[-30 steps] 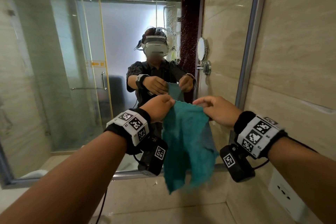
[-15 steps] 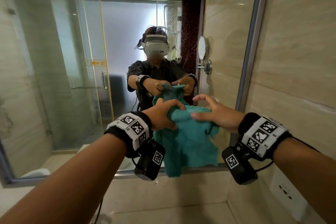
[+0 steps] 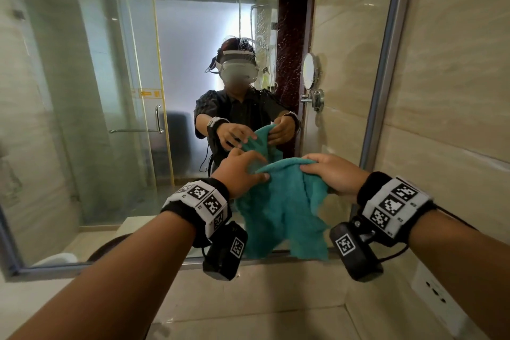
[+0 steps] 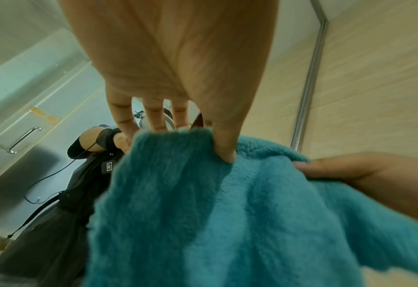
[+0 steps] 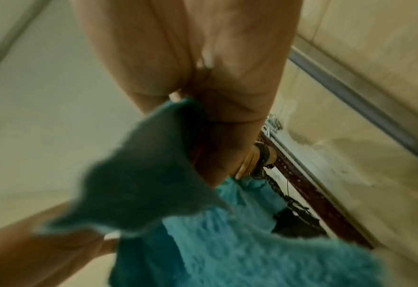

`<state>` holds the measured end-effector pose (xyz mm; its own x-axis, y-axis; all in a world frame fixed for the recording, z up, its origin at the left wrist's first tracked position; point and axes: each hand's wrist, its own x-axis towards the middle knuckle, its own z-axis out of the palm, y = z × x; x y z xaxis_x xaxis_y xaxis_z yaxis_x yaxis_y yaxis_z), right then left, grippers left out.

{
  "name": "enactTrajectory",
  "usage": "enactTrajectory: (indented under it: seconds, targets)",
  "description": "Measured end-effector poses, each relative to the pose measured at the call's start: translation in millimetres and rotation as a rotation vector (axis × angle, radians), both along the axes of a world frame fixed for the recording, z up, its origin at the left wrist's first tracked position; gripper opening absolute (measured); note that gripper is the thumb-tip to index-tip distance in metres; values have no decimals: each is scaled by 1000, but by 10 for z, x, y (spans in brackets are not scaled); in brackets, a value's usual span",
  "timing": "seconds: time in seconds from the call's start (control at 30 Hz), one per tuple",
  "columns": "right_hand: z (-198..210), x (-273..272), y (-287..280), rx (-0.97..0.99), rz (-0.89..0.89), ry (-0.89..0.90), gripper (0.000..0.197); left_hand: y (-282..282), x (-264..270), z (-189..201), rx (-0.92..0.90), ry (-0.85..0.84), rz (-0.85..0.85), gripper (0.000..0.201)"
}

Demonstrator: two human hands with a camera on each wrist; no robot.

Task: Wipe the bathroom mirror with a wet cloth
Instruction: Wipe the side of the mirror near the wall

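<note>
Fluffy teal cloth, glossy glass mirror, brushed metal frame

Teal cloth against beige tile and silver trim

The cloth is a fuzzy, plain teal (darker and greyer where it folds close to the right wrist camera). Both wristbands are black with white panels bearing black square-code markings. The wall tile on the right is cream-beige with faint streaks; the mirror frame is brushed silver.
</note>
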<state>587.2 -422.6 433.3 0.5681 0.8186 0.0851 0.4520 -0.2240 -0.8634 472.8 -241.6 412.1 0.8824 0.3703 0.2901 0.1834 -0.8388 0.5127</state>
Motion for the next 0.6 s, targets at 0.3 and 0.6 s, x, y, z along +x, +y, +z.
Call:
enactTrajectory:
  seconds: [0.3,0.6]
  targets:
    - [13,-74,94,486,35,459,29,-272,-37,-124,-472,93,-335,47]
    - [-37,128,-125,-104,-93,-265,21,-148,-42,-19,-320,56,-229,5]
